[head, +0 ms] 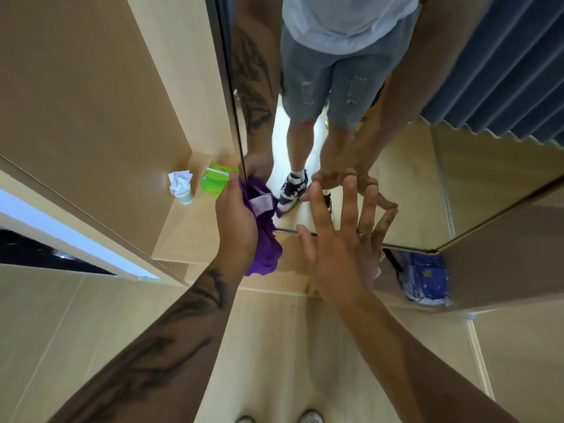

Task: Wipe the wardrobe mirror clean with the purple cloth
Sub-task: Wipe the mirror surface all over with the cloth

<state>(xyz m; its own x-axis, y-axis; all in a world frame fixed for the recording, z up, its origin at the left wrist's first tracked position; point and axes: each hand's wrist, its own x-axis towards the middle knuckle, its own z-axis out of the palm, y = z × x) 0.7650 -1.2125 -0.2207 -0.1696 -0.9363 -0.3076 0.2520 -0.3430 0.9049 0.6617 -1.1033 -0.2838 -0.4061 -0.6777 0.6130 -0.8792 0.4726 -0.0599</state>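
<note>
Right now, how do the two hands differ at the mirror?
The left hand grips the bunched purple cloth by the mirror's left edge; the right hand holds nothing. The left hand's fingers curl round fabric; the right hand's are spread straight, fingertips at the glass. Both reach toward the mirror's lower part.

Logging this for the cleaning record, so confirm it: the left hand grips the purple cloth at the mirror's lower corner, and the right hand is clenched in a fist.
Wrong on the right hand: the head view shows it open, fingers spread on the mirror. The left hand does grip the purple cloth.
</note>
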